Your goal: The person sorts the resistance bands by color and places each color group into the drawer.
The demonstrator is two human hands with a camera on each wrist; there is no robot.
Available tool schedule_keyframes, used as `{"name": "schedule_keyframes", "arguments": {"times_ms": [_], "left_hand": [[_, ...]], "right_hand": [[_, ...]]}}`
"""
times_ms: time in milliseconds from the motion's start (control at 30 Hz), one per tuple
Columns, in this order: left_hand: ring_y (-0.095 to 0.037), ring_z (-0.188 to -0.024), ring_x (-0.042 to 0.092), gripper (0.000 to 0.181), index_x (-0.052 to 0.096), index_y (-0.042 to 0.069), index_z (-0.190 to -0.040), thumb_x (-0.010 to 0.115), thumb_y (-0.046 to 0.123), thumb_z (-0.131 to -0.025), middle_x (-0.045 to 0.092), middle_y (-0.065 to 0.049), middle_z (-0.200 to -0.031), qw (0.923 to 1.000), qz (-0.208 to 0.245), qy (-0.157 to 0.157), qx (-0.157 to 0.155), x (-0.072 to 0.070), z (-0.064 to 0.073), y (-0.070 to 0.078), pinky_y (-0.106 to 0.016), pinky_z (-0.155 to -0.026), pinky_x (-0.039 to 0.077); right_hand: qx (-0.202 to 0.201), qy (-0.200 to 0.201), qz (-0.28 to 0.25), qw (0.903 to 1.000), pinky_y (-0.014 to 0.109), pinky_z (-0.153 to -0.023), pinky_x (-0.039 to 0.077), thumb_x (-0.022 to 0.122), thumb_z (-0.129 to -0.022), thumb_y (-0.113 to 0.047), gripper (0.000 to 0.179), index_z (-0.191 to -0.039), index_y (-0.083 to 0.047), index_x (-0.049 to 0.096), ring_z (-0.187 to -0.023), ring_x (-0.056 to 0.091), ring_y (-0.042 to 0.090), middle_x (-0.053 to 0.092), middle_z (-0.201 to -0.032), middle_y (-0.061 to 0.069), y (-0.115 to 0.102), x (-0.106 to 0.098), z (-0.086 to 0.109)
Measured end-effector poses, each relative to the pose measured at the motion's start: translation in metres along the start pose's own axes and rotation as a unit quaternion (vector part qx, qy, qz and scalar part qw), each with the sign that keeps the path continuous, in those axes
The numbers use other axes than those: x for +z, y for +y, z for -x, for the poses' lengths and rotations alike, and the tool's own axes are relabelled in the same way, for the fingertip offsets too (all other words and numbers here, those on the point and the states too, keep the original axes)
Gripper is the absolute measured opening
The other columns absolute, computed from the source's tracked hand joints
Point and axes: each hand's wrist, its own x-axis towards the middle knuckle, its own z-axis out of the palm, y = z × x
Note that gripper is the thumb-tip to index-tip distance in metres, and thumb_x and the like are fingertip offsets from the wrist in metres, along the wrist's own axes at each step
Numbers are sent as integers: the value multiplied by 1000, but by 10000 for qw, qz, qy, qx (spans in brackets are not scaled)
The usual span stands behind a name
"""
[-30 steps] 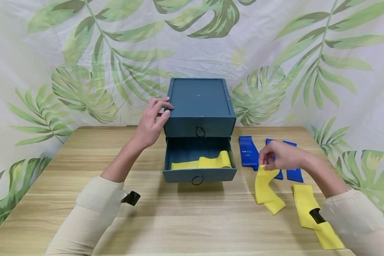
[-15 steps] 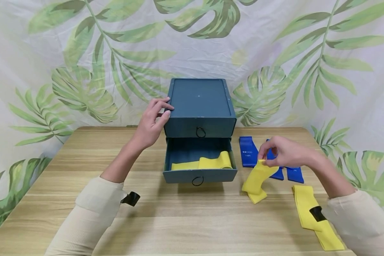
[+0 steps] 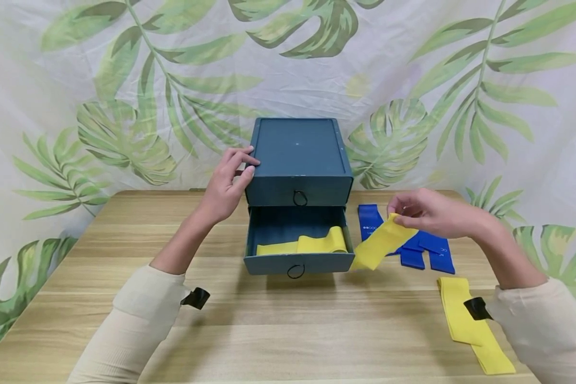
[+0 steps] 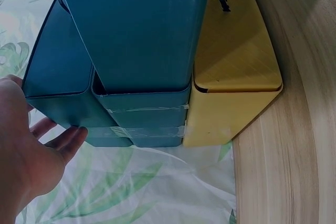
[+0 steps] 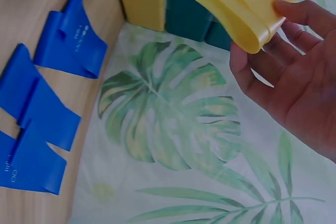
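My left hand (image 3: pixel 225 186) rests on the upper left edge of a dark teal drawer cabinet (image 3: pixel 297 146), its fingers relaxed over the top and side. Below the closed top drawer, another teal drawer (image 3: pixel 269 265) is pulled out; a yellow resistance band (image 3: pixel 320 244) lies inside. With thumb and fingers, my right hand (image 3: pixel 434 213) pinches one end of a second yellow resistance band (image 3: pixel 385 242). That band hangs slanting toward the open drawer's right corner; in the right wrist view it shows as a flat loop (image 5: pixel 231 3).
Several blue resistance bands (image 3: pixel 415 258), printed with white marks, lie right of the cabinet. Another folded yellow band (image 3: pixel 468 320) lies nearer the table's right front. The cabinet's lowest section (image 4: pixel 236 40) is yellow and stands on the wooden table (image 3: pixel 269 341). A leaf-patterned cloth (image 3: pixel 173 80) hangs behind.
My right hand has lifted the yellow resistance band off the table, up and back, and the band's free end has swung left toward the open drawer. My left hand has stayed in place.
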Motion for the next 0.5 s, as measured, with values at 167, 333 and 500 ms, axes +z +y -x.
{"name": "schedule_keyframes", "arguments": {"times_ms": [167, 333, 500], "left_hand": [[-36, -143, 41, 25, 62, -5, -119, 46, 12, -109, 43, -21, -152, 10000, -13, -9, -44, 0, 0, 1, -54, -102, 45], [-36, -143, 41, 25, 62, -5, -119, 47, 12, -109, 43, -21, -152, 10000, -11, -7, -55, 0, 1, 1, -55, -103, 45], [-36, -143, 41, 25, 62, -5, -119, 47, 12, -109, 43, -21, -153, 10000, -23, -20, -62, 0, 0, 2, -55, -103, 45]], "right_hand": [[-134, 209, -30, 9997, 27, -74, 57, 60, -103, -1, 7, -109, -2, 62, -85, 66, 16, 66, -96, 3, -5, -6, 2], [-180, 520, -16, 9985, 31, -73, 60, 61, -102, 1, 17, -119, 0, 62, -95, 70, 23, 69, -106, 7, -10, -12, 4], [-99, 841, -319, 9959, 37, -51, 59, 63, -101, 1, 28, -127, -2, 57, -84, 72, 24, 68, -107, 15, -15, -16, 7]]}}
